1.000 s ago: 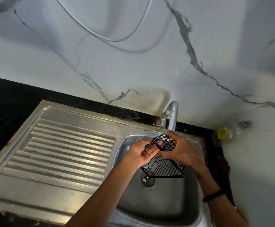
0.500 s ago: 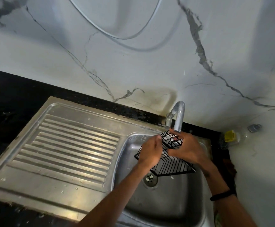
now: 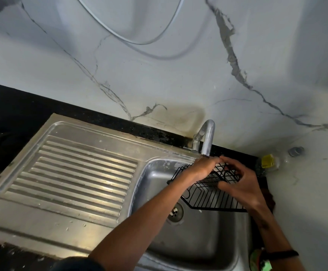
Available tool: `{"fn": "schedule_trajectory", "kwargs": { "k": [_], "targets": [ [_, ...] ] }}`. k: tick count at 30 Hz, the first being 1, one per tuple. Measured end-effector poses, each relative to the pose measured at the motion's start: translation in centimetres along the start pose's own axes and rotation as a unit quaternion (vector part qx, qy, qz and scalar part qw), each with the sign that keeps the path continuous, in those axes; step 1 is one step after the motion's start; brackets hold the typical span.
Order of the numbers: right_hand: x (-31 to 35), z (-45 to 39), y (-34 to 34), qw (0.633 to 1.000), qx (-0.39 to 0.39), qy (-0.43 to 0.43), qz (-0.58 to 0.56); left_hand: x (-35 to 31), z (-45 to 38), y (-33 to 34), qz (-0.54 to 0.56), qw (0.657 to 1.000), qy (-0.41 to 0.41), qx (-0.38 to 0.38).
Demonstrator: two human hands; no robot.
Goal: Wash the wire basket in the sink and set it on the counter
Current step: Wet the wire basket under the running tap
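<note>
A black wire basket [image 3: 208, 194], triangular in outline, hangs tilted over the steel sink bowl [image 3: 194, 237], just under the tap's spout [image 3: 208, 137]. My left hand [image 3: 202, 169] lies over the basket's upper left part, fingers curled on the wires directly below the spout. My right hand [image 3: 239, 184] holds the basket's right side, thumb under and fingers spread over the top rim. The drain [image 3: 176, 212] sits below the basket. The basket's far corner is hidden by my hands.
A ribbed steel draining board [image 3: 77, 177] stretches left of the bowl. Black counter [image 3: 8, 114] runs behind and to the left. A clear bottle with a yellow label [image 3: 268, 163] lies in the right corner. Marble wall rises behind, with a hose loop [image 3: 135, 40].
The basket has swung flatter and shifted right under the spout. My left hand moved up onto its top near the tap; my right hand slid to the right side.
</note>
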State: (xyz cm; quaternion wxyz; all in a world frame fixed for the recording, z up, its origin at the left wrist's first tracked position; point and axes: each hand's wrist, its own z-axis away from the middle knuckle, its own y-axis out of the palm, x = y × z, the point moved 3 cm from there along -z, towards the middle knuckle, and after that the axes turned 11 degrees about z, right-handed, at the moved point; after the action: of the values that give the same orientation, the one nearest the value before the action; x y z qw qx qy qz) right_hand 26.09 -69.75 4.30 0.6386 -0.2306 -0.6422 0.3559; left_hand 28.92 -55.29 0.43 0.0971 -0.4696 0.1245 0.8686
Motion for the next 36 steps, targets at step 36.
{"fn": "schedule_trajectory", "kwargs": {
  "k": [36],
  "targets": [
    [0.2,-1.3,6.7,0.994,0.006,-0.071,-0.083,17.4,5.9,-10.2,0.374,0.875,-0.157,-0.264]
  ]
}}
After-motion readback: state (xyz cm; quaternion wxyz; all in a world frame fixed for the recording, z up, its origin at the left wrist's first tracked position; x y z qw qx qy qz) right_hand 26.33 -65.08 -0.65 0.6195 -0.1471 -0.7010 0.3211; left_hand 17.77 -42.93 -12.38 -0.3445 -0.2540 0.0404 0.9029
